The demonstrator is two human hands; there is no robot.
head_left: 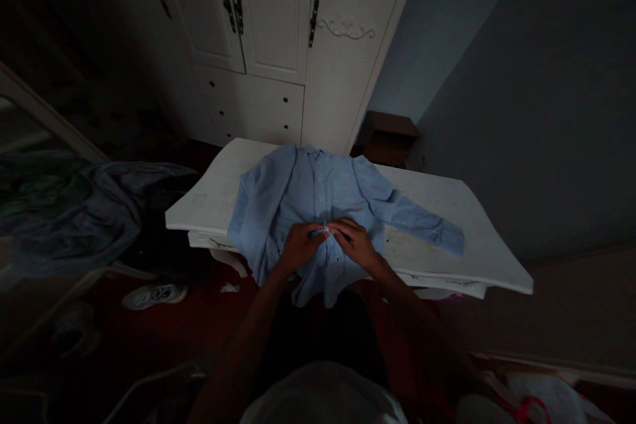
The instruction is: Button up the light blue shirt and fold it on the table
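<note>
A light blue button-up shirt [338, 179] lies front up on a white table [437, 199], its collar toward the wardrobe. One sleeve stretches out to the right; the other is folded down along the left side. The lower hem hangs over the table's near edge. My left hand [302, 246] pinches the button placket at the shirt's middle. Fingertip to fingertip with it, my right hand [354, 242] grips the same front edge from the right. Above the hands the placket looks closed, with small buttons showing; below them it parts. The button between my fingers is hidden.
Behind the table stands a white wardrobe [268, 26] with dark handles. A small brown cabinet [392, 129] is at the back right, by the wall. Dark clothes [109, 212] are heaped on the left, and a sneaker [155, 295] lies on the red floor.
</note>
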